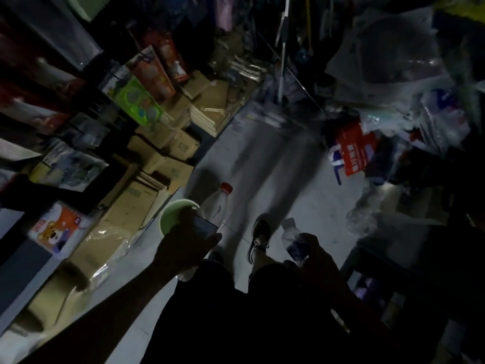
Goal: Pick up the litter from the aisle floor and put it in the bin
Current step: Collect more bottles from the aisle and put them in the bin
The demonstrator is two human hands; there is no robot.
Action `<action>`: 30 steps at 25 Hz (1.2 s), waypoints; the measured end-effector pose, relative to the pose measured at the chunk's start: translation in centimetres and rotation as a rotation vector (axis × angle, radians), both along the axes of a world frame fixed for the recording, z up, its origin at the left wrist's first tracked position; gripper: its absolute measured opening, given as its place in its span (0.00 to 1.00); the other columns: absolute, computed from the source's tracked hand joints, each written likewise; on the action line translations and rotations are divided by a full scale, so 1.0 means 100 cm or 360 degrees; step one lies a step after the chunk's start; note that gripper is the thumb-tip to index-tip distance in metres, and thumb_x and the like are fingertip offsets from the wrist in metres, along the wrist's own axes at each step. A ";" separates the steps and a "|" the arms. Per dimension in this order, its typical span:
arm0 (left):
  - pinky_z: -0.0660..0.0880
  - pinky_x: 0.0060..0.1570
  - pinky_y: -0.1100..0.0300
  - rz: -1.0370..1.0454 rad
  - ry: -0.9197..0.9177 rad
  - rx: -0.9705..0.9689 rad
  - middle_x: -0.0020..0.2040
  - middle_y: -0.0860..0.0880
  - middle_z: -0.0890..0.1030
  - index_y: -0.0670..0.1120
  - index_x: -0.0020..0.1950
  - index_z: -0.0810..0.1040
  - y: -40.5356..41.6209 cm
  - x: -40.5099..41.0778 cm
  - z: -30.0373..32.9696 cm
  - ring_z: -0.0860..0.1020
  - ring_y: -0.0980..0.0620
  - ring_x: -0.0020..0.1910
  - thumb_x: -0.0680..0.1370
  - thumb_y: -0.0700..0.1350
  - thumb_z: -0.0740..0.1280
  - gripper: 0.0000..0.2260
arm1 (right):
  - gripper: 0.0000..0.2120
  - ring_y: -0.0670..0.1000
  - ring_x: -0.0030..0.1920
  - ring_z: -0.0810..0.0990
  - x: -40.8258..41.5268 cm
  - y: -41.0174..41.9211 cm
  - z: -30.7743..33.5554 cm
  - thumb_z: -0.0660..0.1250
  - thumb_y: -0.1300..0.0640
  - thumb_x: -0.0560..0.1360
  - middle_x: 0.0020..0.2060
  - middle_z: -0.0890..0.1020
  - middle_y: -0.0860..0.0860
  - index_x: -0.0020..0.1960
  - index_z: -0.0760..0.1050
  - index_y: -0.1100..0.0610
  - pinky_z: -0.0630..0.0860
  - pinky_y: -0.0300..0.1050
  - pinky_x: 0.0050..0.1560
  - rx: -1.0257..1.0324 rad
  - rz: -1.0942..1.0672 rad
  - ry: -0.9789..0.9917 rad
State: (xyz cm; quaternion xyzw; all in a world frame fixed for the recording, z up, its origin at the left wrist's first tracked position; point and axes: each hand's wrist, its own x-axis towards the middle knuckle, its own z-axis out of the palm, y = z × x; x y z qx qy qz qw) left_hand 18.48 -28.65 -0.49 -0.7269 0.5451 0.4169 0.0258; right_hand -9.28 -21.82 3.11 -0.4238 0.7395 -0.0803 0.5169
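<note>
bare forearms, dark shorts (210, 311), dark sneaker (259, 239) with pale sole

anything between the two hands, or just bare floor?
Not bare. In the head view, a foot in a dark shoe on the pale floor shows between the left hand and right hand.

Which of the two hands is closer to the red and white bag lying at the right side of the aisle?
Right. The right hand, holding a crushed bottle, is below and left of the red and white bag. The left hand, holding a green cup and a bottle, is farther left.
</note>
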 end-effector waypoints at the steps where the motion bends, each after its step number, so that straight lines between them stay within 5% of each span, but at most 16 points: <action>1: 0.72 0.35 0.64 0.0179 0.0068 0.0066 0.51 0.51 0.78 0.53 0.76 0.57 -0.001 0.005 -0.007 0.79 0.54 0.42 0.72 0.59 0.77 0.41 | 0.29 0.47 0.48 0.74 0.000 -0.018 -0.012 0.73 0.43 0.69 0.48 0.74 0.45 0.65 0.66 0.45 0.66 0.41 0.52 0.0017 0.0020 0.0007; 3: 0.72 0.27 0.69 0.0617 0.0319 0.0199 0.48 0.50 0.80 0.52 0.76 0.59 0.004 0.012 -0.021 0.78 0.60 0.33 0.74 0.50 0.77 0.36 | 0.26 0.44 0.44 0.74 0.006 -0.046 -0.028 0.73 0.50 0.74 0.48 0.75 0.44 0.67 0.66 0.48 0.67 0.40 0.49 0.0152 0.0216 -0.0068; 6: 0.76 0.27 0.62 0.1212 0.0491 0.0318 0.47 0.42 0.80 0.45 0.64 0.63 0.009 0.032 -0.034 0.81 0.55 0.32 0.76 0.37 0.73 0.24 | 0.23 0.41 0.45 0.76 0.031 -0.090 -0.059 0.70 0.59 0.78 0.54 0.79 0.49 0.69 0.65 0.53 0.69 0.28 0.41 0.0255 0.0546 -0.0088; 10: 0.76 0.34 0.53 0.1570 0.0528 0.0412 0.53 0.35 0.79 0.41 0.65 0.61 0.017 0.075 -0.091 0.80 0.45 0.39 0.79 0.38 0.70 0.21 | 0.40 0.44 0.54 0.77 0.098 -0.113 -0.127 0.78 0.53 0.70 0.62 0.74 0.49 0.73 0.59 0.50 0.73 0.27 0.42 0.0371 0.0793 -0.0126; 14: 0.77 0.38 0.52 0.1731 0.0452 0.0444 0.53 0.41 0.80 0.45 0.70 0.64 0.025 0.115 -0.185 0.81 0.43 0.45 0.79 0.49 0.71 0.24 | 0.42 0.48 0.58 0.76 0.179 -0.108 -0.223 0.74 0.33 0.64 0.61 0.71 0.47 0.70 0.59 0.45 0.80 0.43 0.54 0.0529 0.0822 -0.0054; 16: 0.75 0.36 0.55 0.1871 0.0396 0.0428 0.50 0.45 0.79 0.47 0.71 0.67 0.030 0.130 -0.251 0.80 0.46 0.44 0.78 0.52 0.71 0.24 | 0.33 0.43 0.52 0.78 0.216 -0.108 -0.287 0.74 0.36 0.70 0.55 0.74 0.45 0.65 0.63 0.48 0.76 0.28 0.41 0.0588 0.0759 -0.0116; 18: 0.75 0.38 0.56 0.1950 0.0333 0.0452 0.54 0.44 0.79 0.47 0.72 0.69 0.035 0.139 -0.323 0.80 0.47 0.46 0.78 0.54 0.71 0.26 | 0.30 0.40 0.48 0.79 0.249 -0.109 -0.364 0.74 0.35 0.72 0.53 0.77 0.45 0.63 0.66 0.50 0.72 0.28 0.35 0.0585 0.0696 -0.0139; 22: 0.81 0.50 0.49 0.1961 0.0283 0.0377 0.59 0.45 0.81 0.51 0.72 0.72 0.033 0.157 -0.463 0.81 0.45 0.52 0.74 0.61 0.72 0.29 | 0.38 0.47 0.52 0.81 0.309 -0.113 -0.515 0.68 0.32 0.75 0.57 0.79 0.48 0.72 0.63 0.58 0.73 0.34 0.39 0.0504 0.0709 -0.0111; 24: 0.79 0.58 0.46 0.1884 0.0209 0.0288 0.59 0.48 0.82 0.53 0.71 0.74 0.028 0.169 -0.516 0.81 0.44 0.57 0.71 0.65 0.72 0.32 | 0.41 0.54 0.61 0.80 0.334 -0.119 -0.572 0.66 0.31 0.76 0.63 0.79 0.53 0.76 0.62 0.58 0.78 0.44 0.54 0.0423 0.0713 -0.0110; 26: 0.77 0.63 0.49 0.1852 0.0163 0.0158 0.66 0.48 0.79 0.53 0.74 0.72 0.028 0.180 -0.548 0.78 0.46 0.63 0.72 0.62 0.73 0.33 | 0.43 0.57 0.67 0.76 0.351 -0.123 -0.598 0.65 0.32 0.76 0.70 0.75 0.55 0.79 0.57 0.58 0.74 0.51 0.66 0.0373 0.0718 -0.0109; 30: 0.73 0.54 0.58 0.1667 -0.0063 0.0115 0.64 0.47 0.80 0.51 0.70 0.75 0.051 0.189 -0.535 0.78 0.50 0.57 0.78 0.49 0.71 0.20 | 0.34 0.59 0.64 0.77 0.340 -0.103 -0.581 0.56 0.34 0.81 0.66 0.76 0.59 0.75 0.62 0.59 0.75 0.58 0.65 0.0343 0.1178 0.0175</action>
